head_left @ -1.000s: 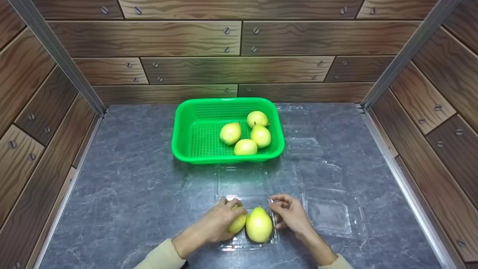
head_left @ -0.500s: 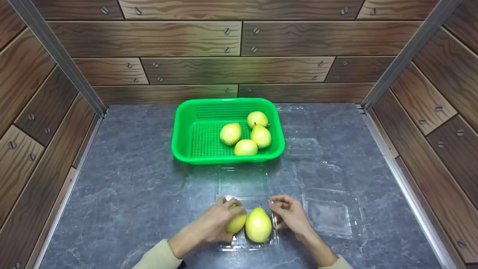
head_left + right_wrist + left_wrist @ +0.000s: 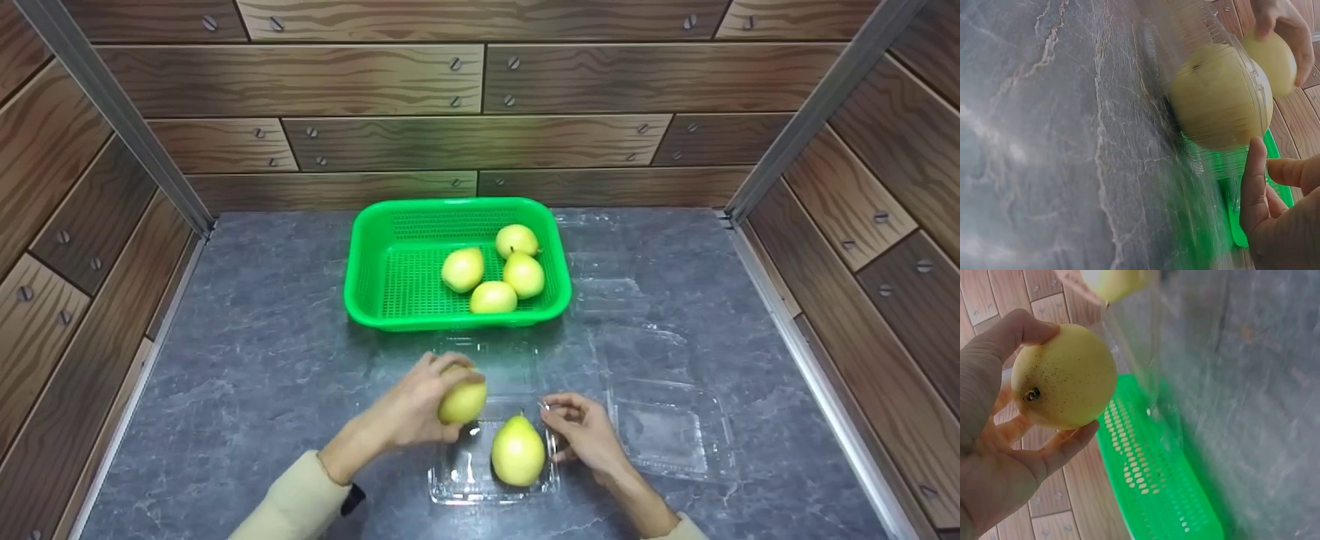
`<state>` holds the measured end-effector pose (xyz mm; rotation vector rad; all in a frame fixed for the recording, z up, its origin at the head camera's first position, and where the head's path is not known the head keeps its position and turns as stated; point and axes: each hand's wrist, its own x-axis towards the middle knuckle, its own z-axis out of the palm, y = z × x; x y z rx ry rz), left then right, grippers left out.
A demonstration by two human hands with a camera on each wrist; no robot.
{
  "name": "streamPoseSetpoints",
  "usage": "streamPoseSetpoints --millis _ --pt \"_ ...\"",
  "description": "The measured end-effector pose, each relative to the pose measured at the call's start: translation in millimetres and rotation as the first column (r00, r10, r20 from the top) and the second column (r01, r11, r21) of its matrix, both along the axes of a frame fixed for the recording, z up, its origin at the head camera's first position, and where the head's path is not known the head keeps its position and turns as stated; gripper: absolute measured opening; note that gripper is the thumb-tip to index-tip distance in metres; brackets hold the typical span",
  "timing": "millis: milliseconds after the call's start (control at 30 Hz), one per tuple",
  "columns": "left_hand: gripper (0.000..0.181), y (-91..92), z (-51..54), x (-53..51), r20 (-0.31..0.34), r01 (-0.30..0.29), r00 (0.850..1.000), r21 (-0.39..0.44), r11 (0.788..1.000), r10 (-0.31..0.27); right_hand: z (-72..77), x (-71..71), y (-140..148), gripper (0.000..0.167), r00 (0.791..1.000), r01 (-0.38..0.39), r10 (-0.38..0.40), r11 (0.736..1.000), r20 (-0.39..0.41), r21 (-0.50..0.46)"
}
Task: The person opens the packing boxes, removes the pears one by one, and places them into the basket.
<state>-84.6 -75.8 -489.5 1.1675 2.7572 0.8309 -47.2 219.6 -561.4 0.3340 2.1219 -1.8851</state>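
My left hand (image 3: 416, 401) grips a yellow-green pear (image 3: 465, 401), raised over the back left of an opened clear plastic clamshell box (image 3: 454, 491). In the left wrist view, thumb and fingers curl round this pear (image 3: 1067, 379). A second pear (image 3: 517, 452) lies in the right half of the box, stem pointing away from me. At the box's right edge, my right hand (image 3: 589, 431) pinches the rim between thumb and fingers; the right wrist view has the box wall (image 3: 1213, 132) in front of the pear inside. The lid (image 3: 495, 367) lies folded back.
Behind the box stands a green perforated basket (image 3: 367, 262) holding several pears (image 3: 523, 274). Another clear box (image 3: 671, 435) lies open to the right. More clear plastic (image 3: 607, 289) lies beside the basket. Wood-patterned walls (image 3: 480, 142) surround the grey tabletop (image 3: 247, 337).
My left hand has lifted the left pear out of the box and moved it away from me, slightly left. My right hand and the other pear have stayed nearly still.
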Motion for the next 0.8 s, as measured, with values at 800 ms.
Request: streamPoseSetpoints --millis 800 --pt "0.066 11.7 21.6 -103.6 -0.079 -0.056 0.995 0.089 0.994 0.063 -1.2 0.8 1 0.04 1.0 -0.004 0.004 1.0 -0.008 -0.005"
